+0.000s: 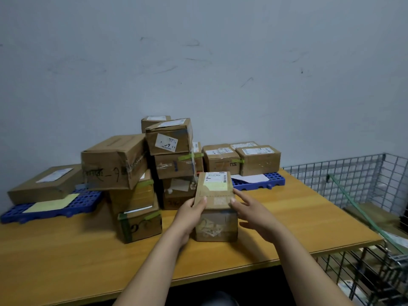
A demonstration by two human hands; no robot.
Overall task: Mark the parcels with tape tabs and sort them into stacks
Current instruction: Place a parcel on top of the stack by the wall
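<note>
Nearest, two bare forearms, in from the near edge toward mid-bench. Left hand [189,214] clasped on the left side of a small brown parcel [215,188], thumb over the top near edge, fingers curled round the side. Right hand [254,215] released, fingers straight and spread, just beside the parcel's right side, thumb tip touching the top right corner. Parcel upright near the middle of the wooden bench [287,217], white-and-yellow label on top, scuffed tape and paper scraps on the near face.

Just behind and to the left, a leaning pile of cartons [174,166], several marked with strips of green tape [185,157]. At the pile's top, a labelled carton [170,138], slightly askew. Left of the pile, a large carton [114,161], tilted, propped on smaller ones, black handwriting across the near face. Below it and nearer, a small carton [139,226] standing on the bench, green tape down the left corner.

Far left, a flat carton [44,184] on a blue perforated pallet [55,212], a pale yellow sheet [53,204] beside it on the same pallet. Far right, a second blue pallet [271,180] with a low cluster of labelled cartons [260,161] and a white sheet [251,178].

Beyond the bench's right edge, a wire cage [353,184], a green strap [364,213] slanting across it. Behind everything, a scuffed grey wall [198,62].
</note>
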